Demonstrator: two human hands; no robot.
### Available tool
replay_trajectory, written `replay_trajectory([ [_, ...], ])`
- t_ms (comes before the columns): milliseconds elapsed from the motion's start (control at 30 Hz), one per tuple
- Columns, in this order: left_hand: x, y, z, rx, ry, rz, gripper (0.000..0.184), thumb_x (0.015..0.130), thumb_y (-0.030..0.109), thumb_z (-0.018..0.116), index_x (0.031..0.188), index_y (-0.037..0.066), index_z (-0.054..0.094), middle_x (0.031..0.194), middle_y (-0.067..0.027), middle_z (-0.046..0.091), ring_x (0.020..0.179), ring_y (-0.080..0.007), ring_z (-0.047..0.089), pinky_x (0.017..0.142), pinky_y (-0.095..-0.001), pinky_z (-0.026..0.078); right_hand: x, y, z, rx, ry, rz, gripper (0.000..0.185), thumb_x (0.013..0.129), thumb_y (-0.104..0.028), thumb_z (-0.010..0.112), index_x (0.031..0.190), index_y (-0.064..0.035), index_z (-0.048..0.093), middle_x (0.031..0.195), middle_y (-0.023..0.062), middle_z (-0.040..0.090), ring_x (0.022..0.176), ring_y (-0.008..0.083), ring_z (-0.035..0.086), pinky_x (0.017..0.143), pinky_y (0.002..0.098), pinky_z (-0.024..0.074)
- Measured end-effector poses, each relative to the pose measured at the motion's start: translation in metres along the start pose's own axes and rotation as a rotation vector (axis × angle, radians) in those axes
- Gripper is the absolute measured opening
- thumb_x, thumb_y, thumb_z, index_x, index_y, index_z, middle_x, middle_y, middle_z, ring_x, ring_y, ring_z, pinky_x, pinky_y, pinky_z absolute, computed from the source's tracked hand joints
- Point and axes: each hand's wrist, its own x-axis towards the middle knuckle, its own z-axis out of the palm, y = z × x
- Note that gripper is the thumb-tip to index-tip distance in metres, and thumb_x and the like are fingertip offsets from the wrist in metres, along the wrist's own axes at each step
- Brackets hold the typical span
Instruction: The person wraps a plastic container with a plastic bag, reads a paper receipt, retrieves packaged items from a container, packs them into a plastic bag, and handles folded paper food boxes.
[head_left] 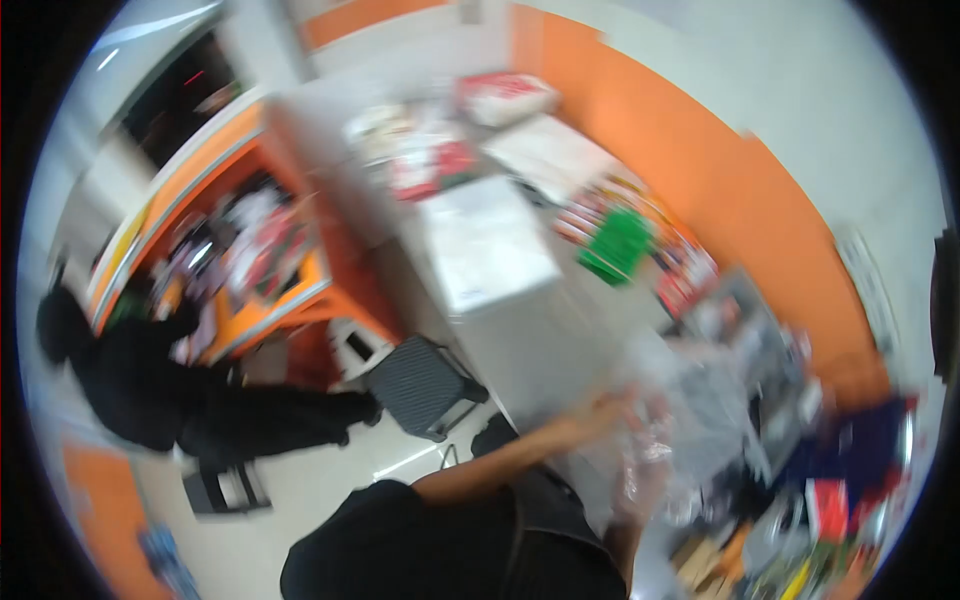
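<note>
My left hand (pixel 602 408) reaches across in front of my body, over the metal table, its fingers smeared by motion. Beside it, my right hand (pixel 640 492) is raised and looks wrapped in shiny clear plastic (pixel 655 440), perhaps a thin glove or bag. The left fingers meet the upper part of this plastic, but blur hides whether they grip it. Just past both hands lies a heap of translucent plastic bags (pixel 705 405) on the table.
A white box (pixel 488 245) and a green packet (pixel 616 246) lie on the metal table (pixel 545 350). Red-and-white packages (pixel 508 98) sit at its far end. A dark stool (pixel 420 385) stands at left. Another person in black (pixel 140 385) leans at an orange display case (pixel 345 270).
</note>
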Motion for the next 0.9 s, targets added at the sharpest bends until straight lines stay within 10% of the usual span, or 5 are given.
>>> replay_trajectory([
  [233,0.014,-0.009,-0.011,0.012,0.129,0.156,0.032,0.104,0.033,0.052,0.105,0.005,0.065,0.081,0.0005,0.064,0.068,-0.0054,0.057,0.06,-0.0238,0.047,-0.008,0.041,-0.027,0.715,0.618,0.68,0.02,0.099,-0.016,0.056,0.114,-0.0048,0.062,0.107,0.0085,0.067,0.098,0.0192,0.063,0.08,0.0343,0.0501],
  [567,0.057,-0.039,-0.026,-0.366,0.238,0.141,0.018,0.103,0.026,0.055,0.098,0.011,0.063,0.082,0.0077,0.056,0.074,-0.0027,0.053,0.064,-0.0217,0.045,-0.041,0.025,-0.058,0.753,0.364,0.304,0.032,0.099,-0.032,0.057,0.125,-0.0134,0.053,0.132,0.0187,0.055,0.099,0.0254,0.064,0.09,0.0479,0.0519],
  [733,0.027,-0.004,0.005,-0.133,-0.055,0.277,0.021,0.105,0.028,0.051,0.105,0.01,0.062,0.091,0.0066,0.055,0.087,-0.0066,0.051,0.081,-0.0254,0.042,-0.021,0.084,-0.091,1.34,-0.377,0.296,0.071,0.102,-0.033,0.049,0.155,-0.0009,0.014,0.146,0.0266,0.042,0.089,0.0195,0.067,0.051,0.0224,0.0541],
  [833,0.034,-0.021,0.006,0.051,-0.139,0.386,0.026,0.105,0.029,0.05,0.102,0.006,0.061,0.089,0.0057,0.054,0.084,-0.0058,0.048,0.077,-0.025,0.041,-0.01,0.065,-0.073,1.257,-0.128,0.313,0.081,0.101,-0.05,0.046,0.157,-0.0045,0.009,0.16,0.0266,0.017,0.142,0.0378,0.036,0.104,0.0456,0.0466],
  [900,0.037,-0.029,0.007,0.079,-0.171,0.41,0.027,0.105,0.028,0.05,0.103,0.003,0.06,0.088,0.0047,0.054,0.082,-0.0059,0.047,0.074,-0.0247,0.041,0.002,0.063,-0.076,1.317,-0.191,0.276,0.082,0.101,-0.052,0.045,0.158,-0.0072,0.008,0.161,0.0263,0.011,0.146,0.0368,0.025,0.109,0.0524,0.0374],
])
